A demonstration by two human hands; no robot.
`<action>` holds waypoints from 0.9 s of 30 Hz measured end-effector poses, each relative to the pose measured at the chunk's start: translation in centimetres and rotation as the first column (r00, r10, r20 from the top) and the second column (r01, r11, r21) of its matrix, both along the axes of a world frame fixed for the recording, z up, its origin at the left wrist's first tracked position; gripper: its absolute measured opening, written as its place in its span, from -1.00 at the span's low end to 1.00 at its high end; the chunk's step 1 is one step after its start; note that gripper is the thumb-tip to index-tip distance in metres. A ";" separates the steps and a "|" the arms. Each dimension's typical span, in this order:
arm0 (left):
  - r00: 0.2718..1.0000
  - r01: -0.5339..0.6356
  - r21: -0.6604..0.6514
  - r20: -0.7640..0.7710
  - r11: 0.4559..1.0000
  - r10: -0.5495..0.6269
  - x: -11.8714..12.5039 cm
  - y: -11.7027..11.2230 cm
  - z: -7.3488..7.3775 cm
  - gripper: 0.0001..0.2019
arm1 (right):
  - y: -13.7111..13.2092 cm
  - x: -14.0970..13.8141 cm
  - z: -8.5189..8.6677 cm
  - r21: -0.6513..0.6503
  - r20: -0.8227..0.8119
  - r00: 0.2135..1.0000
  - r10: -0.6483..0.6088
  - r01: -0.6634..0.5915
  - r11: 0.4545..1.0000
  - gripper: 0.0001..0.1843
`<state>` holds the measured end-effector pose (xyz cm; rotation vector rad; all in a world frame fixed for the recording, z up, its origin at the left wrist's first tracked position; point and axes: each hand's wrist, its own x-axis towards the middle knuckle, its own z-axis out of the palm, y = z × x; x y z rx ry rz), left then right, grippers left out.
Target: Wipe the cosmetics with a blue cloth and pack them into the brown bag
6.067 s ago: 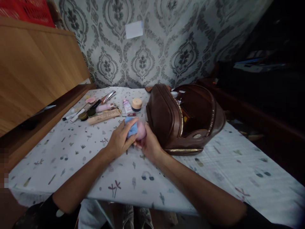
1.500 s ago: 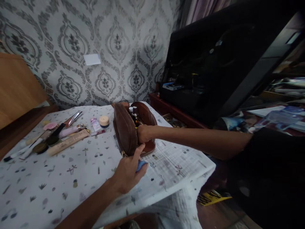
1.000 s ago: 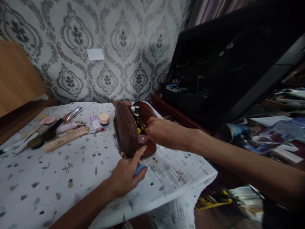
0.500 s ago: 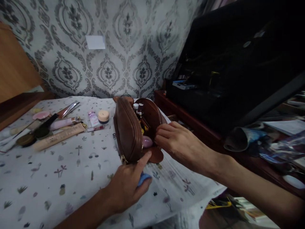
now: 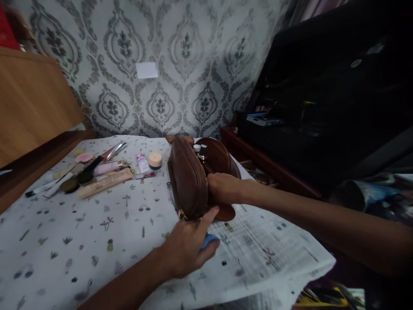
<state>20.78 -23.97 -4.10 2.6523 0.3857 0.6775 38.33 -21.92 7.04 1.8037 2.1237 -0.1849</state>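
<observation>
A brown leather cosmetic bag (image 5: 187, 181) stands unzipped on the patterned cloth, its mouth facing right. Small bottles (image 5: 202, 152) with white and silvery caps show inside it. My right hand (image 5: 224, 187) reaches into the opening; its fingers are hidden by the bag's near wall, so what they touch cannot be seen. At the bag's front end, my left hand (image 5: 185, 247) rests with the index finger extended against the brown end tab (image 5: 226, 213). A piece of blue cloth (image 5: 209, 241) is held in that hand, showing between thumb and fingers.
Makeup brushes (image 5: 69, 185), a beige tube (image 5: 106, 183) and other cosmetics lie at left. A round jar (image 5: 155, 160) with a peach lid stands nearer the bag. A wooden box (image 5: 35, 107) borders the left side, and a large black case (image 5: 309, 94) leans at right.
My right hand has gone from the bag's right wall down into its opening, covering the pink item seen there before. My left hand keeps its place at the bag; the view has shifted slightly.
</observation>
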 end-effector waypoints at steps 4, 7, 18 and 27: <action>1.000 -0.002 -0.011 -0.022 1.000 0.002 0.0 0.0 0.0 -0.33 | 0.0 0.0 0.1 -0.034 -0.039 0.999 0.010 -0.011 0.999 -0.76; 1.000 -0.005 -0.007 -0.016 1.000 0.005 0.0 0.0 0.1 -0.35 | -0.2 -0.2 0.4 -0.032 -0.067 0.997 -0.026 0.024 0.999 -0.75; 1.000 0.001 -0.035 -0.011 0.999 -0.001 0.0 -0.1 0.0 -0.36 | -0.5 -0.4 0.2 0.004 -0.001 0.999 0.041 -0.041 0.999 -0.72; 1.000 0.006 -0.077 -0.010 0.997 -0.007 0.0 -0.1 0.0 -0.34 | -6.0 2.3 0.7 0.381 0.193 0.941 0.278 -0.333 0.863 -0.78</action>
